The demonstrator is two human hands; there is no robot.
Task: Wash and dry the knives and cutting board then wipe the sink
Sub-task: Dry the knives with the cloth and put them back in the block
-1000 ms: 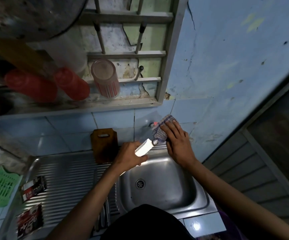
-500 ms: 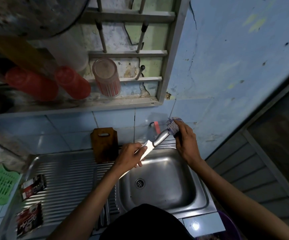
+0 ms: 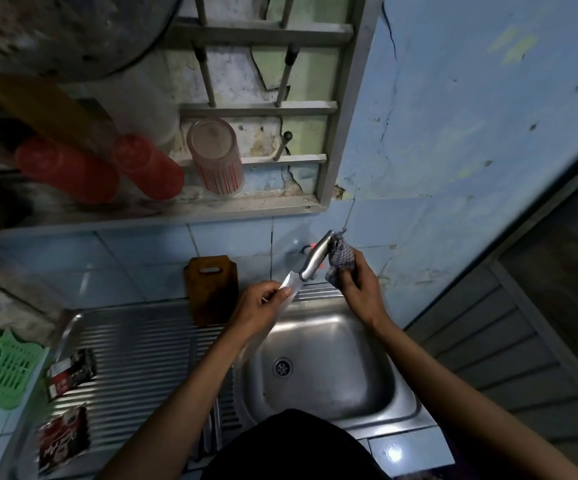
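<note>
The knife point(image 3: 306, 268) is pinched by its blade in the left hand point(image 3: 258, 306), above the sink point(image 3: 401, 386). A cloth point(image 3: 341, 259) is gripped by the right hand point(image 3: 360, 292) at the handle. A cut is risked if the blade is tugged.

Cracked blue wall point(image 3: 471, 109) above pale tiles point(image 3: 232, 237), barred window point(image 3: 263, 109).

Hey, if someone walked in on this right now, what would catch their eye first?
First, the knife held over the sink: the left hand pinches its blade while the right hand holds a checked cloth at the end of its metal handle. Next, the brown cutting board leaning against the tiled wall, behind the draining board.
</note>
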